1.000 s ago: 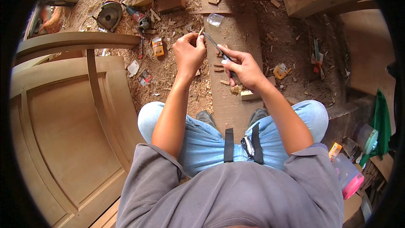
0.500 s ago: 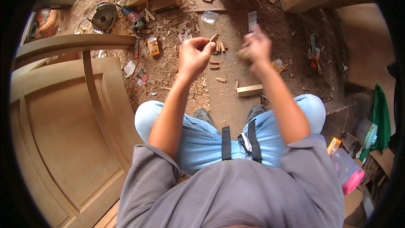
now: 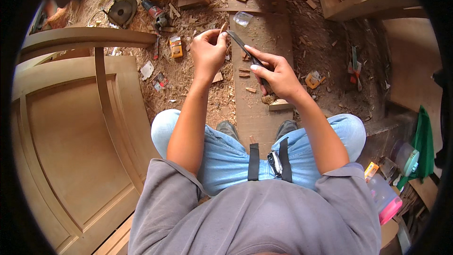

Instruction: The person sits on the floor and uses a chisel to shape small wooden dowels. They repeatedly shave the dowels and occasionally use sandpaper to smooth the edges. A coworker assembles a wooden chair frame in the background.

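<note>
Between the thumb and fingers of my left hand (image 3: 209, 52) is a small pointed piece of wood (image 3: 223, 28), held upright. My right hand (image 3: 278, 76) is closed around the dark handle of a chisel (image 3: 239, 42). The flat blade slants up and left, its tip at or very near the wood piece; whether it touches I cannot tell. Below my hands, several small wood wedges (image 3: 244, 72) lie on a long plank (image 3: 257, 125). A short wooden block (image 3: 281, 105) rests across the plank, partly hidden behind the chisel's frayed handle end.
At upper left are a circular saw (image 3: 122, 8), an angle grinder (image 3: 155, 13) and a yellow box (image 3: 175, 46) among shavings. A panelled wooden door (image 3: 71, 146) lies to my left. Wooden frame parts (image 3: 377, 0) stand at upper right. A pink-lidded container (image 3: 390, 210) is at lower right.
My right hand, blurred before with the blade pointing away, has come left and turned the chisel toward the wood piece. My left hand has shifted slightly left, still holding the piece.
</note>
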Available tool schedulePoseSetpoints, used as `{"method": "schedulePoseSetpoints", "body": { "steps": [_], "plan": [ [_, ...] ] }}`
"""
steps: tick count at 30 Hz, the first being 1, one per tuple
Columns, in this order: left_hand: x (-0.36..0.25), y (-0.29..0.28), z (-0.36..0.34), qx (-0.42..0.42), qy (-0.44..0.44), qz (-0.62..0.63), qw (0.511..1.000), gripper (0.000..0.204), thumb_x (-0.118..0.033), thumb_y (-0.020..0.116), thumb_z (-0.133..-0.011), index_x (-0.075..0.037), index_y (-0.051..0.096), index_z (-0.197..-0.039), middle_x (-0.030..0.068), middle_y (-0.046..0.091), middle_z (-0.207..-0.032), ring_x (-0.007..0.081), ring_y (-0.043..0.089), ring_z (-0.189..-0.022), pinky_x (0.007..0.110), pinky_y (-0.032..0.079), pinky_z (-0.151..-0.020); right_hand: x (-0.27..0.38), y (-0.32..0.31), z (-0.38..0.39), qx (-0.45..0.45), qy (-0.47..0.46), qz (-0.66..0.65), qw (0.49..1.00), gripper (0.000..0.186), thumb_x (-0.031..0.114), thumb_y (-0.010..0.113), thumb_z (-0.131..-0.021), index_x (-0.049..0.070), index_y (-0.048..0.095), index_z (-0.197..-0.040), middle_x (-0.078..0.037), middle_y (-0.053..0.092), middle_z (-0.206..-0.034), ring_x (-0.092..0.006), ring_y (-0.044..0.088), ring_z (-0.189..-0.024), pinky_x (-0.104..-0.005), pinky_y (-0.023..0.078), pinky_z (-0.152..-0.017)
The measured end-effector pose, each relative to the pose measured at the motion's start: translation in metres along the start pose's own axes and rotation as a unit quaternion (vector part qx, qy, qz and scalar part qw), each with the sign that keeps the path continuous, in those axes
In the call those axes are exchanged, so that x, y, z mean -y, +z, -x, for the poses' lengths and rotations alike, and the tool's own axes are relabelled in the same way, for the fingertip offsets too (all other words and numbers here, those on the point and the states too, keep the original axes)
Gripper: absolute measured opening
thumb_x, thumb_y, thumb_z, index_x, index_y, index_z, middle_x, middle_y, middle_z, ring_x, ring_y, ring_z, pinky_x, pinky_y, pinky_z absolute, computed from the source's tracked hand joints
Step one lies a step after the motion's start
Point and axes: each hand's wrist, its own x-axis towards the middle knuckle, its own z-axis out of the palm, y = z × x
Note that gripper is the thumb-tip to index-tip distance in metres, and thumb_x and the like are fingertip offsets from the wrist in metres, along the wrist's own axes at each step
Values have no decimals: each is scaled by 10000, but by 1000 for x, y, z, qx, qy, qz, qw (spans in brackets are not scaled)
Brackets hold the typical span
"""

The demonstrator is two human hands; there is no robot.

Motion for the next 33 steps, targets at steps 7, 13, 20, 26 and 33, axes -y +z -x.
{"method": "schedulePoseSetpoints", "body": {
  "steps": [7,13,20,26,33],
  "plan": [
    [-2,8,6,-7,162,-167,973,134,-51,638,-802,35,720,-864,220,687,-769,341,699,-723,384,551,-698,-12,-3,-2,-11,15,15,1000,518,69,578,-953,127,489,-1460,29,477,-691,-52,451,-544,-239,471,-445],
    [5,13,6,1,171,-248,954,126,-75,657,-801,31,719,-826,238,675,-770,388,683,-736,420,553,-715,-42,9,-9,-63,35,-21,997,491,77,584,-966,90,493,-1449,17,507,-739,-69,496,-603,-258,494,-447],
    [-14,30,33,120,111,-268,949,189,-68,676,-816,54,740,-945,245,708,-833,321,725,-741,373,568,-726,6,-26,-23,-367,62,-49,927,430,51,542,-975,59,536,-1405,-21,589,-762,-94,526,-606,-306,496,-578],
    [-15,28,36,70,94,-96,988,201,-120,696,-873,33,746,-993,153,751,-836,184,727,-726,303,551,-686,-2,-64,-22,-259,-119,-147,947,529,77,592,-961,110,455,-1472,-34,570,-687,-117,517,-512,-288,492,-489],
    [4,8,3,46,-59,70,995,245,-174,687,-937,31,718,-1068,76,742,-900,115,672,-754,251,527,-654,-17,-12,-15,-86,-34,-68,993,521,74,598,-957,114,483,-1463,-11,521,-709,-89,496,-533,-248,465,-485]
  ]
}}
